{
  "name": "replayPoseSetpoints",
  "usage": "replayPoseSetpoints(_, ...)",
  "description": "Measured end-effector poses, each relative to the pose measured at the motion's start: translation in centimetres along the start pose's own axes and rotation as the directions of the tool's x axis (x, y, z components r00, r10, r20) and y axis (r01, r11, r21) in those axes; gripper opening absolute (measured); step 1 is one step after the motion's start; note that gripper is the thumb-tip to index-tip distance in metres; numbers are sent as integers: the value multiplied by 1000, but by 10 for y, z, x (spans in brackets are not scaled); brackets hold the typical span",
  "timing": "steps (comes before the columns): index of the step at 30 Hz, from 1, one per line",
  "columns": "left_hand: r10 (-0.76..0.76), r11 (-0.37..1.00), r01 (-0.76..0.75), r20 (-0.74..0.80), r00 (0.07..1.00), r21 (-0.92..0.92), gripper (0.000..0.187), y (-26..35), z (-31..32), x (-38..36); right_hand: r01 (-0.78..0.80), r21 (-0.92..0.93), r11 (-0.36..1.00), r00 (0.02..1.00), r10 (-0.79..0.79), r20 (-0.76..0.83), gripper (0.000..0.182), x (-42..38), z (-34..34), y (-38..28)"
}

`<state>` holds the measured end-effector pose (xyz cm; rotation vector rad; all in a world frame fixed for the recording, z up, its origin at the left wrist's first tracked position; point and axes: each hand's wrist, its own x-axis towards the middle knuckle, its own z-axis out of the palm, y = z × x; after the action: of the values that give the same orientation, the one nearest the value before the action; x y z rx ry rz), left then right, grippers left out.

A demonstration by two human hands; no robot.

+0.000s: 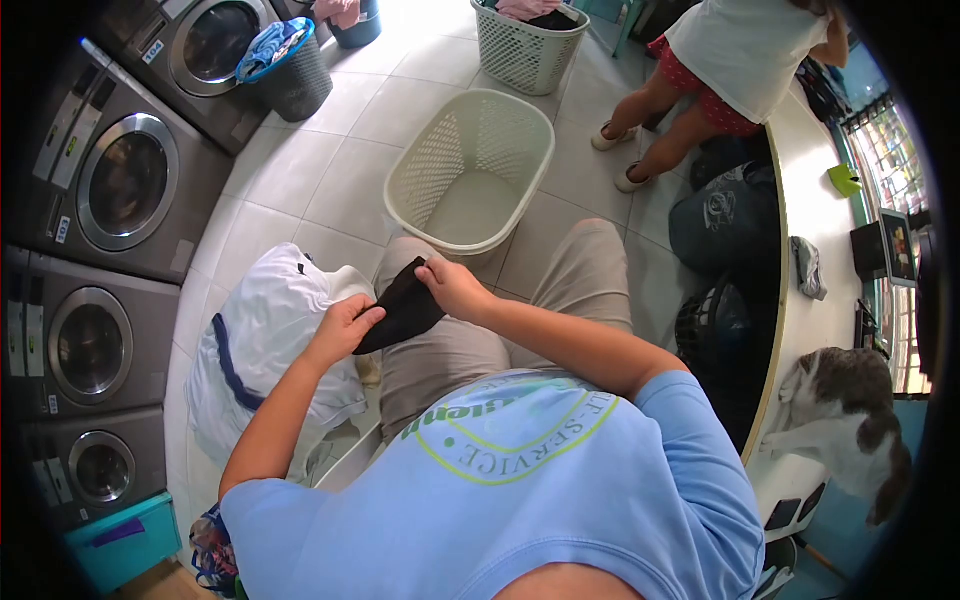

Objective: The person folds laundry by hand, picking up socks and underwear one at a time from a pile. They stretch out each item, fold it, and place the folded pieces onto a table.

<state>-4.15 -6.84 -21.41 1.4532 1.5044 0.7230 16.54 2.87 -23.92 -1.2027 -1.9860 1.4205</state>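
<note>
A small black cloth (400,312) is stretched between my two hands, above my lap. My left hand (348,328) pinches its lower left end, and my right hand (452,288) grips its upper right edge. Beside my left forearm lies a large white cloth bag (270,345) with a dark blue strap. An off-white laundry basket (470,240) with perforated sides stands on the floor just beyond my knees, with nothing visible inside.
Washing machines (128,180) line the left side. Beyond are a dark basket (298,90) and a white basket (525,50), both holding clothes. A person (745,55) stands at the upper right. A counter (815,330) bears a cat (850,400).
</note>
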Motion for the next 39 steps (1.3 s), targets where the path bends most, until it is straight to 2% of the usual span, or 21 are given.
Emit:
replayPoseSetpoints(5,-86,990,87,19,996,-107,23,-13,8,1,162,-15,987,987,-162,-6,29,-2,5,16)
replayPoseSetpoints(7,202,954,-154,-169,965,259,23,-39,16,7,157,-161,974,986,-164,-30,37,5,3,19)
replayPoseSetpoints(8,147,951,-87,-189,971,295,23,-51,21,7,154,-166,974,984,-166,-64,39,9,10,32)
replayPoseSetpoints(9,106,942,-33,-204,973,333,23,-66,27,7,59,-169,984,998,-59,3,45,10,7,32)
replayPoseSetpoints(10,-115,993,115,-196,974,-10,24,-78,37,9,44,-192,980,992,-66,-111,53,11,21,52)
replayPoseSetpoints(11,-94,994,106,-247,964,36,26,-74,40,9,59,-247,967,972,-111,-206,59,16,36,74)
replayPoseSetpoints(13,-76,990,104,-261,962,94,25,-46,35,13,-158,-105,982,984,148,-100,66,5,13,53)
replayPoseSetpoints(14,-36,996,56,-270,962,65,22,-29,36,17,-234,-151,960,960,204,-191,68,8,19,65)
replayPoseSetpoints(16,-15,997,-2,-225,974,-75,20,3,39,31,-515,-32,856,801,495,337,96,6,-9,65)
replayPoseSetpoints(17,-43,976,-7,-224,974,-217,18,14,43,37,-735,135,665,610,559,562,108,1,-12,69)
replayPoseSetpoints(19,-22,945,-32,-161,987,-325,16,35,52,55,-815,168,554,411,349,842,122,-17,-30,58)
replayPoseSetpoints(21,-3,904,-38,-97,995,-425,15,65,66,70,-715,423,557,527,32,849,126,-39,-47,45)
replayPoseSetpoints(23,79,836,-80,-25,997,-543,15,105,88,75,-560,749,354,795,-25,606,116,-54,-58,30)
replayPoseSetpoints(24,111,823,-86,10,994,-562,15,114,96,78,-422,886,192,904,19,427,94,-60,-67,22)
replayPoseSetpoints(25,122,825,-87,27,992,-558,15,124,106,81,-241,970,32,970,-27,242,67,-61,-76,23)
replayPoseSetpoints(27,205,799,-146,36,978,-584,16,136,126,88,-110,986,-122,989,89,122,44,-65,-103,29)
replayPoseSetpoints(31,199,829,-111,105,974,-548,35,164,155,88,61,993,-100,894,447,-10,31,-89,-166,24)
replayPoseSetpoints(33,208,871,-117,143,968,-477,51,147,160,98,141,987,80,814,558,-162,24,-91,-206,41)
replayPoseSetpoints(36,198,971,-167,182,963,-172,70,101,158,118,321,928,188,669,648,-363,22,-104,-297,38)
replayPoseSetpoints(38,100,988,-79,162,982,-135,70,91,148,120,404,828,388,486,676,-554,19,-103,-370,50)
replayPoseSetpoints(39,-1,995,16,155,988,-98,70,88,143,120,305,775,553,308,713,-630,20,-102,-411,54)
